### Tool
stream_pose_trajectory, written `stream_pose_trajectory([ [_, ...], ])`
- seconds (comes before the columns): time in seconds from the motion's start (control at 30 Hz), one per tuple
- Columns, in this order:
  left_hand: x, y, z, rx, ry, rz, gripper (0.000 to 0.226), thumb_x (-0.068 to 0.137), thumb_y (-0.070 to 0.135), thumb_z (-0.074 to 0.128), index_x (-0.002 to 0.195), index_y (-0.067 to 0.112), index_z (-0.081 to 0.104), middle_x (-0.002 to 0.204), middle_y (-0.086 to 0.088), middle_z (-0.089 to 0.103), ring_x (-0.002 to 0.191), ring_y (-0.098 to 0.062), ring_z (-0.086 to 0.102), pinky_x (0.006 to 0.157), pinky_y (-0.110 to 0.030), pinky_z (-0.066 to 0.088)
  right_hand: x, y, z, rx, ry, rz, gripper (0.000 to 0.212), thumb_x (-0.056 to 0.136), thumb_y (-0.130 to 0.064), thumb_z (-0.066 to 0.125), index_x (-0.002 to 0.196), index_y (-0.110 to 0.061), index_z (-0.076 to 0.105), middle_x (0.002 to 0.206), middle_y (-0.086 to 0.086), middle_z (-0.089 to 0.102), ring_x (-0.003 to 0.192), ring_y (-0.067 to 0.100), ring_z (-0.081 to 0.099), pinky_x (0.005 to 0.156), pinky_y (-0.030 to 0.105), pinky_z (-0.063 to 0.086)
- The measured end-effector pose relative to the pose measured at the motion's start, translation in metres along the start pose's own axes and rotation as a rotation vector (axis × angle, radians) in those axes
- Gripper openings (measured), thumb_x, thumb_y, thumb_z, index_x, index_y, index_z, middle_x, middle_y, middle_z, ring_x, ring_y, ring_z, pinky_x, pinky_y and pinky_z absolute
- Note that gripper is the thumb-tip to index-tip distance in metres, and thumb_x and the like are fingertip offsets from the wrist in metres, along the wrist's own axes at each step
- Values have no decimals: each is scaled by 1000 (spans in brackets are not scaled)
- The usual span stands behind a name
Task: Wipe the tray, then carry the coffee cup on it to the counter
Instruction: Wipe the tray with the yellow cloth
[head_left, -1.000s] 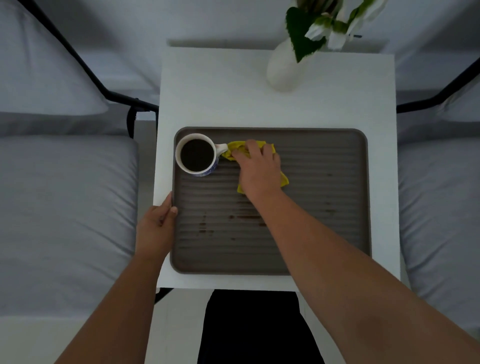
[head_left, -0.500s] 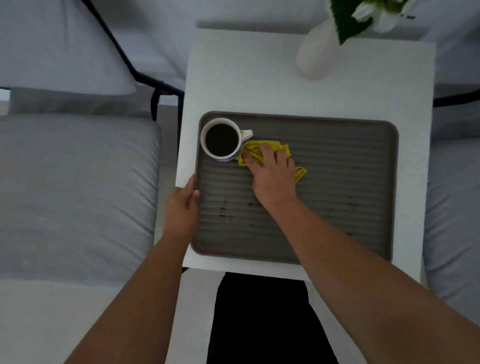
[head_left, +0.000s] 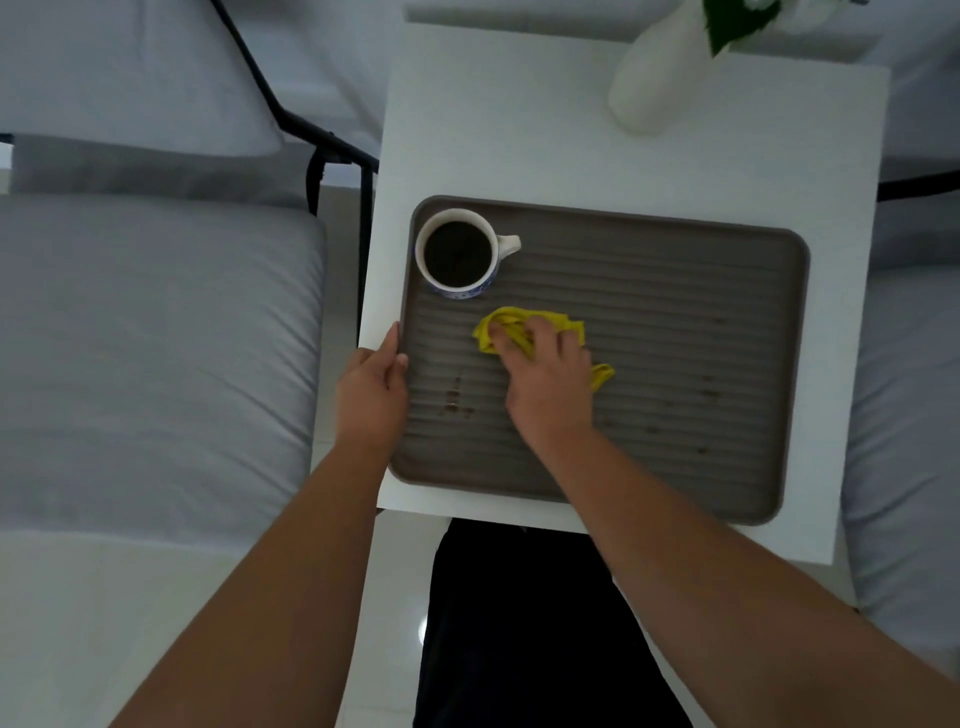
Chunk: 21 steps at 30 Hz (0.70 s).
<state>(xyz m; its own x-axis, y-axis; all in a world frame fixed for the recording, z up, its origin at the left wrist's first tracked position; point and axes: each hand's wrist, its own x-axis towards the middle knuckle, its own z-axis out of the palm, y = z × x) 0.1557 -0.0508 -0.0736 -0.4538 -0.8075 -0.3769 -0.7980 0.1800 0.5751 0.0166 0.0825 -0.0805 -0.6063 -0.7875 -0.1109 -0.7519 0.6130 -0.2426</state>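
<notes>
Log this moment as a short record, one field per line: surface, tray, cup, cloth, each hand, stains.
surface: white table, white vase at its far edge
tray: brown ribbed tray flat on the table
cup: coffee cup, full, in the tray's far left corner, handle pointing right
cloth: yellow cloth bunched on the tray, apart from the cup
left hand: left hand on the tray's left rim
right hand: right hand pressing on the cloth
stains: brown spots left of the cloth, fainter ones to the right

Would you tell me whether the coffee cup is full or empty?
Nearly full: dark coffee fills the upright coffee cup close to its rim.
</notes>
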Motion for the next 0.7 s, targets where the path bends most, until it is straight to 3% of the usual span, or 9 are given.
stream_pose_trajectory([
  [0.13, 5, -3, -1, -2, -48, -14, 43, 98, 23, 46, 141, 29, 46, 95, -3, 55, 89, -14, 53, 79, -16, 34, -26, -42, 10, 51, -73, -184, 50, 76, -18, 41, 120, -27, 63, 116, 13, 61, 86, 35, 56, 73, 41, 45],
  [0.23, 10, -9, -2, -9, -91, -11, 44, 98, 25, 46, 141, 31, 45, 107, -7, 64, 99, -18, 60, 82, -19, 38, -39, -33, 12, 41, -82, -264, 49, 75, -18, 43, 118, -30, 64, 115, 9, 62, 86, 35, 57, 71, 39, 44],
  [0.4, 13, -9, -8, -9, -149, -9, 43, 99, 26, 45, 142, 32, 44, 114, -6, 65, 102, -13, 59, 86, -18, 36, -73, 44, 8, 41, 90, -224, 49, 75, -10, 48, 116, -30, 66, 114, 11, 61, 86, 33, 50, 69, 42, 48],
  [0.5, 14, -10, -8, -41, -165, -16, 43, 99, 26, 45, 141, 33, 44, 111, -5, 66, 100, -14, 60, 88, -22, 42, -85, 60, 5, 12, 112, -152, 51, 75, -8, 47, 118, -29, 65, 116, 10, 53, 89, 34, 48, 70, 43, 47],
  [0.6, 13, -9, -10, -118, -192, -20, 43, 98, 23, 46, 141, 30, 45, 113, -1, 66, 105, -15, 62, 97, -29, 46, -77, 28, 12, 62, 124, -89, 49, 73, -9, 49, 115, -26, 69, 113, 13, 62, 86, 35, 51, 70, 42, 47],
  [0.7, 10, -2, -15, -160, -207, -19, 44, 98, 18, 46, 141, 26, 45, 123, 6, 62, 112, -7, 56, 94, -19, 40, -58, -25, 24, 115, 89, -157, 46, 73, -13, 50, 113, -26, 69, 115, 10, 63, 85, 36, 56, 67, 38, 46],
])
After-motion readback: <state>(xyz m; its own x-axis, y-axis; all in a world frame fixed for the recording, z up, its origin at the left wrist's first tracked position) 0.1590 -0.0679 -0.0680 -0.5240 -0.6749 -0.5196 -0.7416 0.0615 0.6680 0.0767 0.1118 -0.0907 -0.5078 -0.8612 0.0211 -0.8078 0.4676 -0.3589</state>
